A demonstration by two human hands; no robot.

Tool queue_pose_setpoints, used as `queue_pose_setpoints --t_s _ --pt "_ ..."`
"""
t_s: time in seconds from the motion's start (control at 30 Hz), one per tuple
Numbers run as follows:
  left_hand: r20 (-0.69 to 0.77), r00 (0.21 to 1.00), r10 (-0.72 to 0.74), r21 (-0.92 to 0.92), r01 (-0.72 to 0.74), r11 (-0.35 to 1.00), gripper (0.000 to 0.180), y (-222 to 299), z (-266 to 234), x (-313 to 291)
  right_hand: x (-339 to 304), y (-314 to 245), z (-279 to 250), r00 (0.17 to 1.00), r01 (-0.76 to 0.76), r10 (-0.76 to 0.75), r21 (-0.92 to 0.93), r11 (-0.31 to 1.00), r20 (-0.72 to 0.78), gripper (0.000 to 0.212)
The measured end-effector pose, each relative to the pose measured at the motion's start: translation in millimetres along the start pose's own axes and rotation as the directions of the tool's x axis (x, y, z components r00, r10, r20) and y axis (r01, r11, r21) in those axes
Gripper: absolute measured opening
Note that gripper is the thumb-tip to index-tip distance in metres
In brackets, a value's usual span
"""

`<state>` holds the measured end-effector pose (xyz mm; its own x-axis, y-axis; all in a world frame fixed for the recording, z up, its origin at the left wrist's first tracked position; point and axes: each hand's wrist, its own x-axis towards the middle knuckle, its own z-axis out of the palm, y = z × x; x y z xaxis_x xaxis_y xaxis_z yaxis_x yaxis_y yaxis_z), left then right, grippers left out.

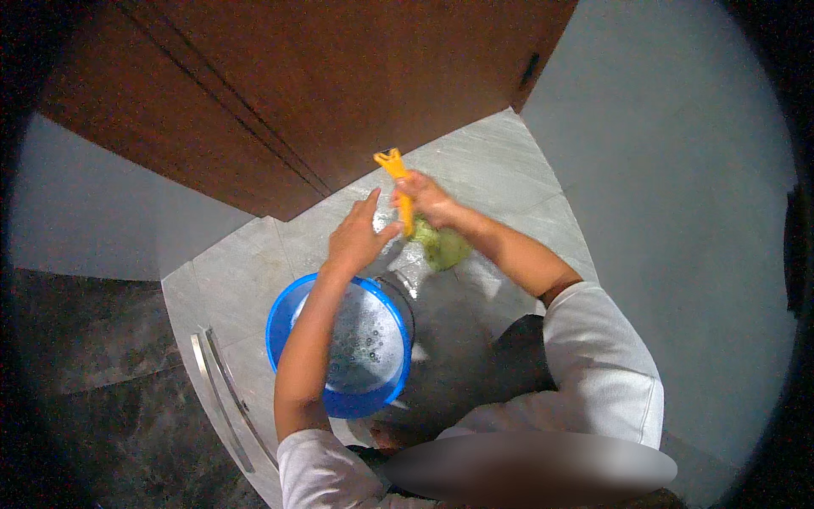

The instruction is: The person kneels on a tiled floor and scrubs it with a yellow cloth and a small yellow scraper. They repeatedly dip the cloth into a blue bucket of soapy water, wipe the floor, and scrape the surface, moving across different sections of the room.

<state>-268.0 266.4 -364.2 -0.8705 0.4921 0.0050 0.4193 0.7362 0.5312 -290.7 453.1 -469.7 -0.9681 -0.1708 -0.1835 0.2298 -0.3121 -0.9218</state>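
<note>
A yellow hand scraper (407, 219) is gripped in my right hand (427, 200), with its wide head pointing away toward the brown wooden doors. My left hand (352, 241) reaches out beside it, fingers stretched and apart, holding nothing. Its thumb comes close to the lower end of the scraper's handle; whether they touch I cannot tell. On the light grey tiles, just below the right hand, lies a crumpled yellow-green cloth (447, 248). Under my left forearm stands a blue bucket (404, 373) holding foamy, soapy water (365, 339).
Brown wooden doors (339, 85) rise in front, with a dark fitting (530, 70) at their right. A grey wall (670, 170) runs along the right. Two metal strips (222, 399) lie at the left floor edge, next to darker flooring (102, 373).
</note>
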Motion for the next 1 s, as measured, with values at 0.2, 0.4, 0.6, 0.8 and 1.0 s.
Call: queue_pose_setpoints --t_s 0.2,0.4,0.6,0.8,1.0 --pt "0.007 0.892 -0.451 0.205 0.44 0.874 0.043 -41 -14 -29 -23 -12 -178 0.911 -0.409 0.042 -0.884 0.228 -0.411 0.051" --pt "-0.07 0.821 -0.567 0.15 0.57 0.808 0.031 -37 -2 -29 22 7 -198 0.792 -0.607 -0.071 -0.794 -0.003 -0.606 0.036" --pt "-0.046 0.81 -0.585 0.151 0.585 0.797 0.031 -32 -8 -28 47 21 -206 0.827 -0.56 -0.128 -0.821 -0.107 -0.548 0.031" --pt "-0.059 0.807 -0.588 0.145 0.59 0.794 0.03 -33 -5 -22 51 10 -209 0.884 -0.464 -0.13 -0.878 -0.116 -0.45 0.035" --pt "-0.056 0.791 -0.61 0.147 0.61 0.778 0.03 -28 -7 -24 31 22 -183 0.892 -0.453 -0.011 -0.892 -0.013 -0.453 0.044"
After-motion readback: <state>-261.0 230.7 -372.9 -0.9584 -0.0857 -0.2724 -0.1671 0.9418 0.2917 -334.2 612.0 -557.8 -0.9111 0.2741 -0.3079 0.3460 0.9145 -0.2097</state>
